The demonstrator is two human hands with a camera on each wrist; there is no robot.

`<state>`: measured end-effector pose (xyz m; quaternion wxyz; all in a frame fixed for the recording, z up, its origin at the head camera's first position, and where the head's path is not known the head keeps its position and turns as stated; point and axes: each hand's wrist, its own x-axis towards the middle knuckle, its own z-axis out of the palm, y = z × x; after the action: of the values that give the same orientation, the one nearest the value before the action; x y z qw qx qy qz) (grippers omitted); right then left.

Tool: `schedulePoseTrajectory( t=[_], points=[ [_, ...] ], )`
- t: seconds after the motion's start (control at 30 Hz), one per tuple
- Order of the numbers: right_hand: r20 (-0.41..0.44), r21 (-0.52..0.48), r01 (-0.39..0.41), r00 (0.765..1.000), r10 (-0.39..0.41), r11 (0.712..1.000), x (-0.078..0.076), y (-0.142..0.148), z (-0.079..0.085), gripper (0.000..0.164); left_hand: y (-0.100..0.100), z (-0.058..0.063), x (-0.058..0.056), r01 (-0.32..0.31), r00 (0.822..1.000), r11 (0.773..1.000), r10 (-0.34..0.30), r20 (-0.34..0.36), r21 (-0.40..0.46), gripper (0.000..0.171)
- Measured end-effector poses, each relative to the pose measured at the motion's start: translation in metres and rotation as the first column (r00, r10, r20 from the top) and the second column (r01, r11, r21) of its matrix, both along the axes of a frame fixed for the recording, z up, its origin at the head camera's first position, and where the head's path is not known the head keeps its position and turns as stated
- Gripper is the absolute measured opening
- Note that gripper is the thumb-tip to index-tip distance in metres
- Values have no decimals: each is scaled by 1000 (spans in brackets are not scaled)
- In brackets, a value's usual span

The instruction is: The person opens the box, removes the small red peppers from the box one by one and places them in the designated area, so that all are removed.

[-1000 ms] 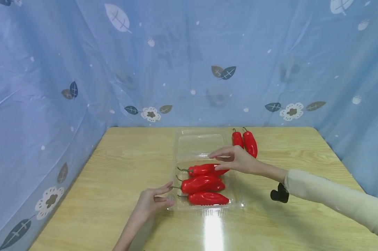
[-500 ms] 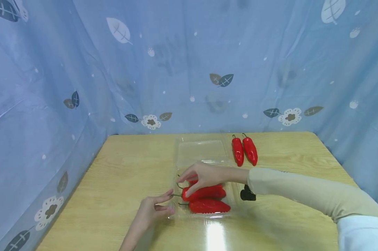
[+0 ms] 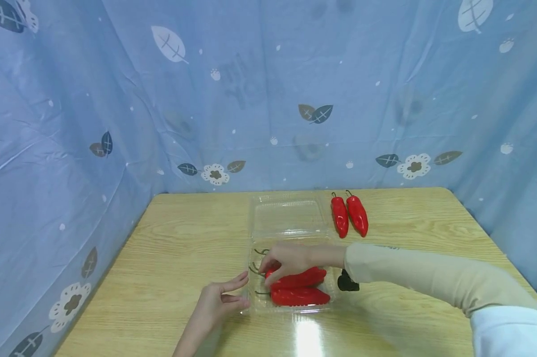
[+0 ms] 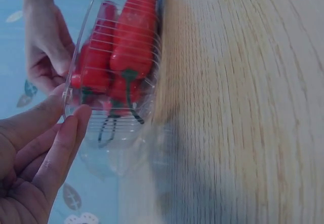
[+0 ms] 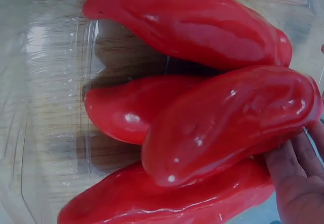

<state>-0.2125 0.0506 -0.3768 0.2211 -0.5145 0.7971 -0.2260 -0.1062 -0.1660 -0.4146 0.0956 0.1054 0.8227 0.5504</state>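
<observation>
In the head view, an opened clear plastic box (image 3: pixel 249 292) holds several red peppers with green stems. My left hand (image 3: pixel 216 303) pinches the box's left rim between thumb and fingers; the left wrist view shows these fingers (image 4: pixel 61 150) at the wall. My right hand (image 3: pixel 291 259) reaches in from the right and grips the stem end of one pepper (image 3: pixel 301 279). That pepper (image 5: pixel 233 122) lies on top of others in the right wrist view, with fingers (image 5: pixel 286 171) under its end. A front pepper (image 3: pixel 299 296) lies along the near wall; the rear ones are mostly covered by the right hand.
Two more red peppers (image 3: pixel 357 215) lie side by side on the wooden table (image 3: pixel 192 223), right of the box's flipped-back lid (image 3: pixel 288 215). A blue patterned curtain (image 3: pixel 250 99) surrounds the table's back and sides.
My right hand has come down and left from above the box onto a pepper's stem end. That pepper has shifted slightly right, its stem now inside the rim. My left hand stays at the rim.
</observation>
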Motion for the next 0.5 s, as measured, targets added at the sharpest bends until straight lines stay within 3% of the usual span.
schedulePoseTrajectory(
  t=[0.23,0.4,0.5],
  points=[
    [-41,-8,18,999,-18,1000,5,1,1,19,2,1,2,-2,1000,1000,2,15,16,49],
    [-18,-13,12,1000,-13,1000,6,3,4,9,2,3,2,-16,1000,1000,16,26,11,48],
    [-73,13,-8,997,9,1000,7,4,7,9,2,3,1,-20,1000,1000,20,21,6,49]
  ],
)
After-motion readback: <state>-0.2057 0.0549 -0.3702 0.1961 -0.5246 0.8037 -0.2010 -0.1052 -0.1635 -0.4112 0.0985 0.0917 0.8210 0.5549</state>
